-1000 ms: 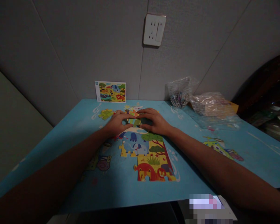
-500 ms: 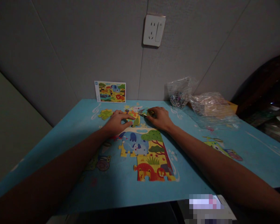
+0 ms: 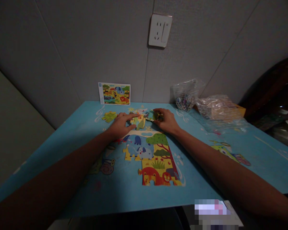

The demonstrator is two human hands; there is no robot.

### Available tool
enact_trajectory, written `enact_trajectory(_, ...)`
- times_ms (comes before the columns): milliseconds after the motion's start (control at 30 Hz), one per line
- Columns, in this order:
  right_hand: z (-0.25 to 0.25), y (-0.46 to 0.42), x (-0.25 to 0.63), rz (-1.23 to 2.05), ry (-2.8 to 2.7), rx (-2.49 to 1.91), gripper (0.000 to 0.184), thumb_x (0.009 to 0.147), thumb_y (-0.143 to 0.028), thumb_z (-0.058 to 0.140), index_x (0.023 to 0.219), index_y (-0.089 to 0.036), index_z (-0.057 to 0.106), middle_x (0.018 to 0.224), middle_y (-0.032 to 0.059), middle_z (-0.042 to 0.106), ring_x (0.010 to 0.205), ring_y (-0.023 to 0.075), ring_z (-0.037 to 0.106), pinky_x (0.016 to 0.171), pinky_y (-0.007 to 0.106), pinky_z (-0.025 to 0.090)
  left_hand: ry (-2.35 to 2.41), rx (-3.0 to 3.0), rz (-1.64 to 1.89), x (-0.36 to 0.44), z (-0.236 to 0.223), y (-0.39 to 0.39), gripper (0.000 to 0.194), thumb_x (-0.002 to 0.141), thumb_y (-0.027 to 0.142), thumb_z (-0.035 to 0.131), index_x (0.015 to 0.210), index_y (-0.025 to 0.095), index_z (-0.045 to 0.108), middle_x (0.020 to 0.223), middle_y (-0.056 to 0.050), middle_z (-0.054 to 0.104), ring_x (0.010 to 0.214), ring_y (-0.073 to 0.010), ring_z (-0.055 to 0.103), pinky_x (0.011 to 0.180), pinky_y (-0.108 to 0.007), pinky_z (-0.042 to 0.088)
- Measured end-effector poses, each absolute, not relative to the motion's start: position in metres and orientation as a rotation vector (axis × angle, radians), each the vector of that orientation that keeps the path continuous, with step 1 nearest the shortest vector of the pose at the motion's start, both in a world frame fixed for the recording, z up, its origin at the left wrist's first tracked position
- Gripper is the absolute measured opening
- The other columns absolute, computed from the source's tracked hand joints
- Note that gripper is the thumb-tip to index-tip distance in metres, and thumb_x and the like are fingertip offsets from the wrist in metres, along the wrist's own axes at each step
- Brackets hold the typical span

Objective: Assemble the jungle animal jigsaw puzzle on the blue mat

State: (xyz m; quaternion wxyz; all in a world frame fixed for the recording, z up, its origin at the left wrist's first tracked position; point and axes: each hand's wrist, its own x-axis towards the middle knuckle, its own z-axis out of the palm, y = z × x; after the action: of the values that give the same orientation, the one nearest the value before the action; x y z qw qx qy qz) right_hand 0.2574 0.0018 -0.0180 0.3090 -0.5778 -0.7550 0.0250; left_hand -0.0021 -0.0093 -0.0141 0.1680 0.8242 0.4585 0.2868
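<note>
My left hand lies beside loose jigsaw pieces on the table. Its index finger stretches over them and the thumb is apart. Just to the right, my right hand has its fingers and thumb curled round a few puzzle pieces, tilted up from the table; their pictures are hard to make out. Nearer to me lies a joined puzzle section with blue elephants, a tree and red lions. It is stepped, with a gap at its lower left. Green-yellow pieces lie left of my left hand.
A picture card leans on the wall at the back. At the back right are a clear bag with small pieces and crumpled plastic wrap by a yellow-orange item. The blue table has printed cartoon figures. A socket is on the wall.
My right hand has moved right, away from my left hand, and now grips tilted puzzle pieces. My left index finger has straightened over the loose pieces. The joined section stays put.
</note>
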Motion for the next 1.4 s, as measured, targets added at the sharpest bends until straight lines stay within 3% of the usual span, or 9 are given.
enact_trajectory(400, -0.018, 0.003, 0.262, 0.019, -1.925, -1.422, 0.053, 0.067, -0.015, 0.069, 0.119, -0.020, 0.067, 0.117, 0.0123, 0.069, 0.111, 0.0359, 0.060, 0.097, 0.057, 0.045, 1.319, 2.339, 0.828, -0.003, -0.015, -0.007, 0.054, 0.082, 0.026, 0.070, 0.136, 0.021, 0.065, 0.100, -0.009, 0.065, 0.105, -0.0266, 0.055, 0.102, -0.044, 0.045)
enact_trajectory(533, -0.013, -0.002, 0.262, 0.013, -1.952, -1.144, 0.048, 0.071, -0.019, 0.069, 0.118, -0.020, 0.064, 0.117, 0.0120, 0.067, 0.110, 0.0327, 0.059, 0.098, 0.053, 0.046, 1.322, 2.337, 0.821, -0.003, -0.017, -0.006, 0.054, 0.083, 0.027, 0.070, 0.136, 0.022, 0.064, 0.102, -0.009, 0.066, 0.106, -0.0270, 0.055, 0.103, -0.045, 0.045)
enact_trajectory(667, -0.011, -0.012, 0.252, 0.064, -2.187, -0.826, 0.039, 0.081, -0.024, 0.066, 0.120, -0.021, 0.064, 0.126, 0.0125, 0.062, 0.119, 0.0293, 0.056, 0.104, 0.050, 0.045, 1.283, 2.338, 0.829, -0.005, -0.017, -0.006, 0.066, 0.081, 0.026, 0.070, 0.146, 0.023, 0.054, 0.113, -0.010, 0.068, 0.113, -0.0288, 0.055, 0.106, -0.047, 0.043)
enact_trajectory(800, -0.012, -0.016, 0.242, 0.098, -2.361, -0.806, 0.029, 0.088, -0.025, 0.064, 0.116, -0.022, 0.069, 0.135, 0.0133, 0.055, 0.127, 0.0277, 0.052, 0.110, 0.050, 0.042, 1.164, 2.351, 0.878, -0.005, -0.016, -0.008, 0.080, 0.080, 0.023, 0.070, 0.154, 0.024, 0.040, 0.128, -0.010, 0.065, 0.122, -0.0300, 0.053, 0.112, -0.050, 0.037)
enact_trajectory(933, -0.010, -0.017, 0.241, 0.107, -2.429, -0.820, 0.024, 0.087, -0.024, 0.065, 0.109, -0.022, 0.074, 0.141, 0.0134, 0.052, 0.127, 0.0287, 0.053, 0.110, 0.052, 0.040, 1.078, 2.357, 0.884, -0.005, -0.015, -0.010, 0.064, 0.080, 0.021, 0.067, 0.143, 0.027, 0.055, 0.132, -0.007, 0.063, 0.120, -0.0274, 0.054, 0.110, -0.046, 0.040)
enact_trajectory(1100, -0.007, -0.019, 0.245, -0.036, -2.317, -1.076, 0.033, 0.084, -0.020, 0.063, 0.115, -0.020, 0.073, 0.138, 0.0139, 0.057, 0.127, 0.0313, 0.052, 0.108, 0.054, 0.038, 1.162, 2.385, 0.824, -0.005, -0.015, -0.009, 0.032, 0.081, 0.025, 0.068, 0.113, 0.025, 0.074, 0.108, -0.006, 0.068, 0.112, -0.0265, 0.053, 0.108, -0.046, 0.041)
enact_trajectory(1267, -0.010, -0.012, 0.250, -0.077, -2.186, -1.500, 0.048, 0.082, -0.034, 0.068, 0.127, -0.019, 0.069, 0.138, 0.0171, 0.061, 0.126, 0.0392, 0.050, 0.106, 0.059, 0.035, 1.180, 2.375, 0.849, -0.005, -0.015, -0.011, 0.032, 0.082, 0.031, 0.068, 0.111, 0.022, 0.076, 0.103, -0.009, 0.065, 0.109, -0.0269, 0.054, 0.105, -0.046, 0.042)
enact_trajectory(1400, -0.012, -0.007, 0.253, -0.027, -2.184, -1.557, 0.041, 0.085, -0.036, 0.062, 0.122, -0.020, 0.071, 0.133, 0.0128, 0.066, 0.121, 0.0373, 0.054, 0.104, 0.058, 0.035, 1.182, 2.355, 0.862, -0.005, -0.015, -0.010, 0.030, 0.085, 0.032, 0.065, 0.111, 0.022, 0.077, 0.102, -0.008, 0.065, 0.110, -0.0262, 0.054, 0.106, -0.045, 0.042)
